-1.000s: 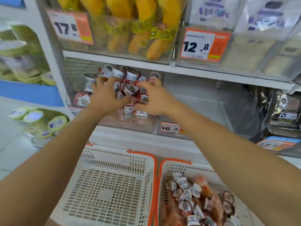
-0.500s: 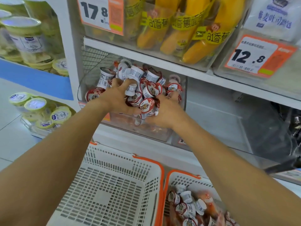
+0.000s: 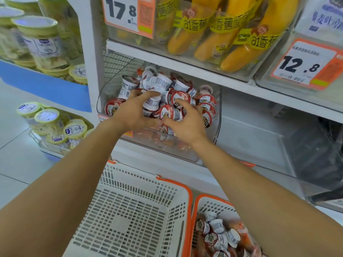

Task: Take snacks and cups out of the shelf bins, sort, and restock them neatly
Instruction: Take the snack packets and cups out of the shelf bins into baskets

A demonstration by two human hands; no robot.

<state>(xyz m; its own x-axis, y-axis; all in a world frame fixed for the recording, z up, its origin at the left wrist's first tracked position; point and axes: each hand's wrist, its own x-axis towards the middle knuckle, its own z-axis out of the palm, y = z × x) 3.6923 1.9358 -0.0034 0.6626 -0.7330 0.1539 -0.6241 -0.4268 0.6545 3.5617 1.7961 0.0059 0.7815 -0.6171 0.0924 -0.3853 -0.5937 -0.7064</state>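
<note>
Both hands reach into the clear plastic shelf bin [image 3: 216,115], which is heaped with small white cups with red foil lids [image 3: 181,98]. The left hand [image 3: 134,113] and the right hand [image 3: 187,123] both curl their fingers around several cups. Below stand two white plastic baskets with orange rims [image 3: 163,180].

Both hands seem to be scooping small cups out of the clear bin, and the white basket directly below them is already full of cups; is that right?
Not quite: in the head view both hands, left hand and right hand, gather cups in the clear bin, but that white basket is empty.
</note>
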